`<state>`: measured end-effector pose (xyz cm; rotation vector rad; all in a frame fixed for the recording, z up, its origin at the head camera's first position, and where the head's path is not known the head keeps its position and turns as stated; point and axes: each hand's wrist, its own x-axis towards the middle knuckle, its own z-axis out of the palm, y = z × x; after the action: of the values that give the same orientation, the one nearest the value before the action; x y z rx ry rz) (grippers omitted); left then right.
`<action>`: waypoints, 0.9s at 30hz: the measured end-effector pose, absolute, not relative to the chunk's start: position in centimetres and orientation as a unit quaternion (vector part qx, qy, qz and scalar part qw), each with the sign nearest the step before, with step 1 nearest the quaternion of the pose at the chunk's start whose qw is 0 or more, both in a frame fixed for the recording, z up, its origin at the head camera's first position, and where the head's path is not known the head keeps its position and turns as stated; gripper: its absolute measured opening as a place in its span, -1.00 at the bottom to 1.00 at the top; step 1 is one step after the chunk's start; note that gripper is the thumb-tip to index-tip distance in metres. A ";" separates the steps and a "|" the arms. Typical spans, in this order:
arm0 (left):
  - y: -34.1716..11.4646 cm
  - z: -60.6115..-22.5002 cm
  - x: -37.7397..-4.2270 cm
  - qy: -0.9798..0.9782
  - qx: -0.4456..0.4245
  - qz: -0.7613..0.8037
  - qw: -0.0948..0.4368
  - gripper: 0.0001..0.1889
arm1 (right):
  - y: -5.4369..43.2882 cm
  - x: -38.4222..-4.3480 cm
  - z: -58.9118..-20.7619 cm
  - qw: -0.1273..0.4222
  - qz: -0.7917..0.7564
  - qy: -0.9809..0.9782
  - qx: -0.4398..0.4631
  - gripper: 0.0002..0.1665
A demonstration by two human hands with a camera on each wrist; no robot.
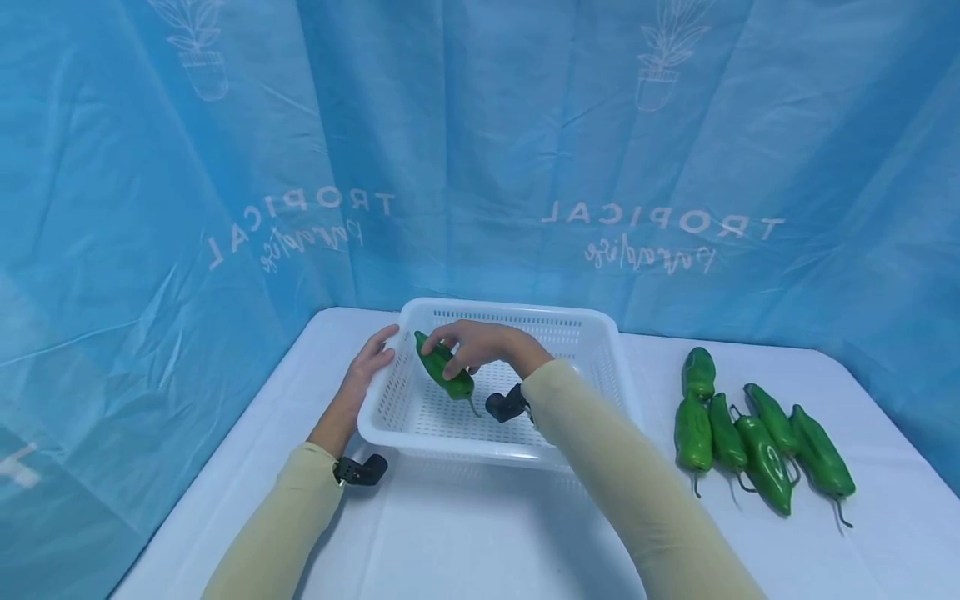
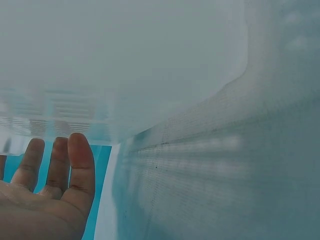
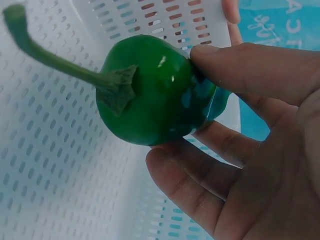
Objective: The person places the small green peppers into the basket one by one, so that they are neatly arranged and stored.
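A green chili pepper (image 1: 459, 386) is pinched between the thumb and fingers of my right hand (image 1: 483, 343), over the left part of a white perforated plastic basket (image 1: 465, 447). In the right wrist view the pepper (image 3: 145, 95) points its curved stem and stem cap at the camera, with the basket's slotted wall and floor behind it. My left hand (image 1: 369, 362) rests against the basket's left side near the rim. Its fingers (image 2: 81, 165) look nearly straight along the outer wall in the left wrist view. Part of the basket's floor is hidden behind the right hand and forearm.
Several green chili peppers (image 1: 765, 467) lie grouped on the white-covered table (image 1: 480, 533), right of the basket. A blue printed curtain (image 1: 480, 150) hangs behind the table and along its sides. My right forearm (image 1: 630, 475) reaches across the basket's front right.
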<state>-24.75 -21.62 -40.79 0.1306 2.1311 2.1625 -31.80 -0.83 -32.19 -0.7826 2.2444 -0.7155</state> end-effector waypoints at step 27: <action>-21.7 -40.8 -24.8 0.701 0.041 0.710 0.049 -0.43 | -1.2 -33.0 -36.3 0.335 -0.348 0.848 -0.219 -0.39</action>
<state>-24.85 -21.66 -40.84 0.1257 2.1372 2.1643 -33.04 -1.19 -36.26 -0.5703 2.2134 -0.9079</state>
